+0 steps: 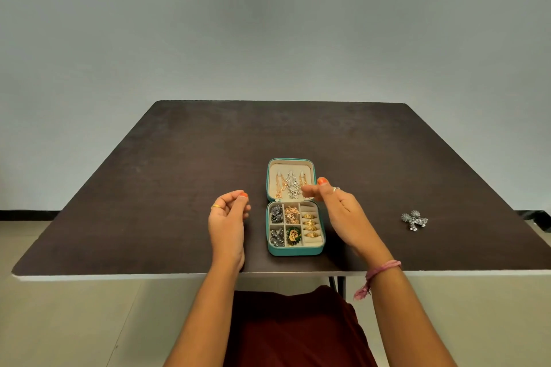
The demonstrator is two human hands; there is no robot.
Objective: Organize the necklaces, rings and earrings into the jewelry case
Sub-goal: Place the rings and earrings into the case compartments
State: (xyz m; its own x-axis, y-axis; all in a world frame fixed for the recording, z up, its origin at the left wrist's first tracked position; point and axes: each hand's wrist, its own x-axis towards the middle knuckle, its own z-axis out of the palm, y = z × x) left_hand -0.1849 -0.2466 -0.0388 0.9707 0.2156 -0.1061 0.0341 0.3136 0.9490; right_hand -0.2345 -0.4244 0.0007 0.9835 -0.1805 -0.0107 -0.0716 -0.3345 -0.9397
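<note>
A teal jewelry case (269, 249) lies open near the table's front edge. Gold and silver necklaces (290, 186) hang in its lid. Several gold rings (310, 225) sit in the right-hand slot, and earrings (291, 215) fill the small compartments. A pair of silver earrings (414, 220) lies on the table far to the right. My left hand (228, 217) hovers left of the case, fingers loosely curled, holding nothing. My right hand (340, 207) hovers over the case's right side, fingers loosely bent near the lid, nothing visible in them.
The dark brown table (179, 173) stands against a pale wall. Its front edge runs just below my wrists. A table leg (340, 284) shows under the front edge by my lap.
</note>
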